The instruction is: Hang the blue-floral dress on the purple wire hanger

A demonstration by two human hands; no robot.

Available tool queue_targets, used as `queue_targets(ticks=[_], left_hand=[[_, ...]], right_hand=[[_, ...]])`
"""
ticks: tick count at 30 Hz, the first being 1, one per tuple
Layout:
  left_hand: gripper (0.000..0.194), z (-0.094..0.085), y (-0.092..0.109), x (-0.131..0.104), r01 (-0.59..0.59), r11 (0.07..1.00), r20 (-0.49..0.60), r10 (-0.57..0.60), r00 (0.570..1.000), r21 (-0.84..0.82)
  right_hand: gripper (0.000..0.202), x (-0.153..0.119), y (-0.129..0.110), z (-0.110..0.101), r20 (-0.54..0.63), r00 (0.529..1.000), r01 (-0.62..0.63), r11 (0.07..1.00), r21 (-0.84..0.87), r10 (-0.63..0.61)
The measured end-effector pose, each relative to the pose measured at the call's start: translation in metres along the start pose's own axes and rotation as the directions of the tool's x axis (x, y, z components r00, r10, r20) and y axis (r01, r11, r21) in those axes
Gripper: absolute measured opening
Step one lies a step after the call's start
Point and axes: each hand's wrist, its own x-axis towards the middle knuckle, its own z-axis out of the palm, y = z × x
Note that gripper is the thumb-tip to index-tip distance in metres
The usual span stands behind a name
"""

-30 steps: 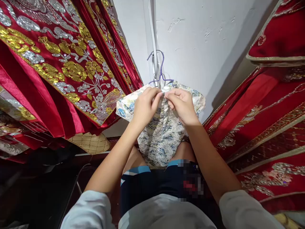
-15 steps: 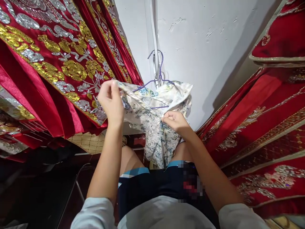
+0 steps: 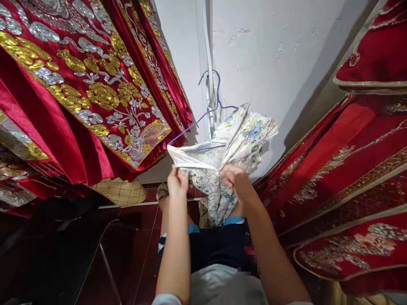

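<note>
A white floral garment [image 3: 213, 182] with blue and green print hangs askew from a purple wire hanger [image 3: 200, 119]. The hanger's left shoulder sticks out bare, its tip at the pale trim, while the right shoulder goes under the fabric. My left hand [image 3: 178, 181] pinches the edge of the garment just below the hanger's left tip. Closed on the front, where the neckline edges meet, is my right hand [image 3: 233, 180]. The lower part of the garment drops in folds between my legs.
The hanger's hook loops at a white strap [image 3: 206, 46] running down the white wall [image 3: 270, 55]. Red embroidered garments [image 3: 104, 93] hang on the left, more red beaded ones [image 3: 343, 169] on the right. A metal-legged piece of furniture [image 3: 106, 262] stands at lower left.
My left hand has come down and to the right, and the garment's left side now sits lower, baring the hanger's arm. The right side of the garment has spread outward; my right hand shifted slightly down.
</note>
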Motion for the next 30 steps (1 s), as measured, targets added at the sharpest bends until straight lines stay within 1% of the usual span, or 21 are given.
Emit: queue_targets(ticks=[1, 3, 4, 6, 8, 9, 11, 13, 15, 17, 19, 21, 22, 23, 24, 25, 26, 27, 28, 30], left_hand=[[0.011, 0.000, -0.010, -0.010, 0.006, 1.000, -0.027, -0.006, 1.000, -0.006], [0.008, -0.002, -0.027, -0.028, -0.005, 0.999, -0.041, 0.006, 0.999, 0.037], [0.009, -0.004, -0.033, -0.037, -0.005, 0.998, -0.038, 0.008, 0.999, 0.067], [0.014, -0.006, -0.041, -0.050, -0.005, 0.993, -0.018, 0.007, 1.000, 0.121], [0.023, -0.007, -0.041, -0.060, -0.008, 0.991, 0.008, 0.007, 1.000, 0.136], [0.027, -0.006, -0.038, -0.064, -0.014, 0.990, 0.038, 0.008, 0.999, 0.142], [0.033, -0.001, -0.031, -0.071, -0.025, 0.986, 0.143, 0.001, 0.990, 0.167], [0.035, 0.005, -0.022, -0.080, -0.050, 0.976, 0.267, -0.009, 0.964, 0.213], [0.034, 0.013, -0.016, -0.092, -0.105, 0.951, 0.370, -0.010, 0.929, 0.290], [0.033, 0.020, -0.011, -0.106, -0.206, 0.897, 0.468, 0.000, 0.884, 0.390], [0.031, 0.026, -0.007, -0.118, -0.338, 0.818, 0.579, 0.007, 0.815, 0.465], [0.029, 0.031, -0.003, -0.125, -0.456, 0.754, 0.662, 0.037, 0.748, 0.473], [0.029, 0.032, -0.001, -0.125, -0.497, 0.734, 0.683, 0.061, 0.727, 0.463], [0.028, 0.032, 0.001, -0.125, -0.523, 0.719, 0.689, 0.084, 0.719, 0.458], [0.026, 0.031, 0.002, -0.122, -0.533, 0.711, 0.683, 0.102, 0.724, 0.459], [0.025, 0.029, 0.003, -0.119, -0.529, 0.707, 0.670, 0.104, 0.735, 0.470], [0.026, 0.025, 0.004, -0.116, -0.510, 0.707, 0.662, 0.080, 0.745, 0.490], [0.030, 0.020, 0.004, -0.112, -0.485, 0.709, 0.660, 0.037, 0.750, 0.512], [0.033, 0.014, 0.003, -0.109, -0.459, 0.707, 0.665, -0.020, 0.747, 0.537], [0.042, 0.000, 0.001, -0.104, -0.423, 0.675, 0.677, -0.156, 0.719, 0.605]], right_hand=[[0.019, -0.004, 0.003, -0.005, -0.021, 1.000, -0.003, 0.998, 0.061, 0.005], [0.024, -0.012, 0.008, -0.014, -0.056, 0.998, 0.015, 0.989, 0.150, -0.006], [0.026, -0.015, 0.010, -0.018, -0.073, 0.997, 0.024, 0.986, 0.164, -0.012], [0.026, -0.022, 0.013, -0.027, -0.106, 0.994, 0.018, 0.991, 0.131, -0.004], [0.026, -0.026, 0.016, -0.037, -0.121, 0.992, -0.023, 0.999, 0.032, 0.027], [0.027, -0.027, 0.017, -0.042, -0.122, 0.991, -0.054, 0.997, -0.047, 0.048], [0.028, -0.028, 0.020, -0.050, -0.131, 0.987, -0.118, 0.964, -0.240, 0.088], [0.023, -0.029, 0.021, -0.053, -0.174, 0.982, -0.134, 0.913, -0.384, 0.071], [0.024, -0.030, 0.022, -0.050, -0.188, 0.982, -0.095, 0.896, -0.434, 0.013], [0.030, -0.033, 0.021, -0.041, -0.101, 0.995, -0.042, 0.905, -0.423, -0.001], [0.037, -0.037, 0.022, -0.030, -0.019, 1.000, -0.023, 0.919, -0.394, 0.017], [0.045, -0.039, 0.026, -0.020, -0.008, 1.000, -0.013, 0.945, -0.326, 0.011], [0.046, -0.040, 0.029, -0.015, 0.000, 1.000, -0.007, 0.962, -0.273, 0.008], [0.045, -0.040, 0.032, -0.011, 0.038, 0.999, -0.008, 0.979, -0.205, 0.016], [0.042, -0.039, 0.035, -0.007, 0.108, 0.994, -0.018, 0.991, -0.130, 0.033], [0.038, -0.037, 0.036, -0.004, 0.183, 0.982, -0.039, 0.997, -0.059, 0.050], [0.034, -0.035, 0.036, -0.001, 0.247, 0.967, -0.067, 0.998, -0.002, 0.065], [0.031, -0.033, 0.034, 0.000, 0.286, 0.955, -0.092, 0.995, 0.035, 0.079], [0.030, -0.030, 0.030, 0.000, 0.301, 0.950, -0.110, 0.992, 0.054, 0.089], [0.027, -0.022, 0.015, -0.005, 0.268, 0.957, -0.123, 0.992, 0.040, 0.108]])
